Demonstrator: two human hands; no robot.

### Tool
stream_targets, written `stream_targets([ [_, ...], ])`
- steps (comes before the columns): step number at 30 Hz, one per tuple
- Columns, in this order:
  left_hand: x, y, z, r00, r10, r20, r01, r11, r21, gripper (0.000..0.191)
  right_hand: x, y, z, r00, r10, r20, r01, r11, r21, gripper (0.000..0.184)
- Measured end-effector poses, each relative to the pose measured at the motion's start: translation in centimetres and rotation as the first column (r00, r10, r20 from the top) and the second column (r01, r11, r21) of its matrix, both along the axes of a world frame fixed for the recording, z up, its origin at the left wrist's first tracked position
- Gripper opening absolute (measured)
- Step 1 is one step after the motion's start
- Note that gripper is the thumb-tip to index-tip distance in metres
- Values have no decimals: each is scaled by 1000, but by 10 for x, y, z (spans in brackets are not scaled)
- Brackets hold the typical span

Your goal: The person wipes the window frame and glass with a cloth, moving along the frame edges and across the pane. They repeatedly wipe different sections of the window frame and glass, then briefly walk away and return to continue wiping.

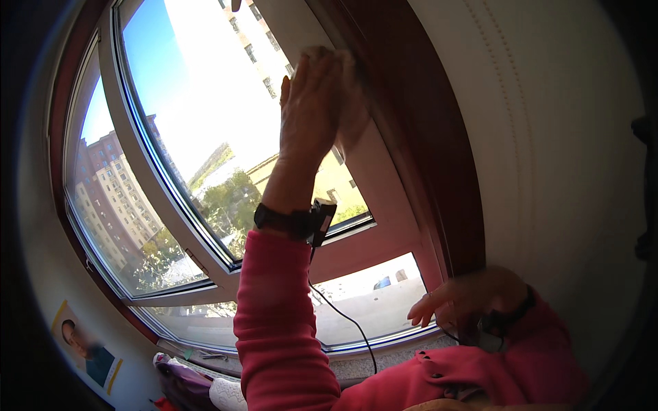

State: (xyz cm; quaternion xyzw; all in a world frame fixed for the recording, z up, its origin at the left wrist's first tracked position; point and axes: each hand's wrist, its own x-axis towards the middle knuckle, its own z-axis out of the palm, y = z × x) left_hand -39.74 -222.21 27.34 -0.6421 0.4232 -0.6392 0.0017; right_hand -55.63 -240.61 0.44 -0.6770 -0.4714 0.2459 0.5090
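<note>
My left hand [311, 105] is raised against the pale window frame [367, 174], its back towards me. Under its palm and fingers is a thin brownish cloth [354, 115], blurred and partly hidden by the hand. A black strap with a small box-like device [323, 221] sits on that wrist, and a black cable [349, 318] hangs from it. Lower right, my right hand [468, 295] hovers by the frame's lower corner, blurred, fingers extended and apart, seemingly holding nothing. It too has a dark wrist strap [529, 300].
A dark red-brown wooden casing [442, 133] edges the window on the right, beside a pale wall [555, 154]. Below runs a speckled stone sill [354, 367]. Purple and white fabric [195, 383] lies at lower left, near a portrait poster [90, 349]. A window handle [236, 5] shows at the top.
</note>
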Motion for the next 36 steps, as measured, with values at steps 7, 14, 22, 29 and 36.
stream_targets([
  [7,-31,40,-123,940,179,-289,-93,953,288,50,8,16,-12,990,-121,72,131,979,-158,51],
  [14,-37,49,-133,931,217,-292,-134,950,282,53,8,4,-22,991,71,117,-95,974,207,51],
  [22,-5,20,5,995,-24,94,38,989,-144,44,-7,-3,-2,990,122,69,-136,951,278,61],
  [29,2,-8,74,982,6,191,14,995,-103,38,-5,-4,5,988,143,63,-151,975,163,71],
  [36,-1,-26,118,884,311,350,-261,948,-185,41,8,-7,-4,974,204,95,-214,970,113,83],
])
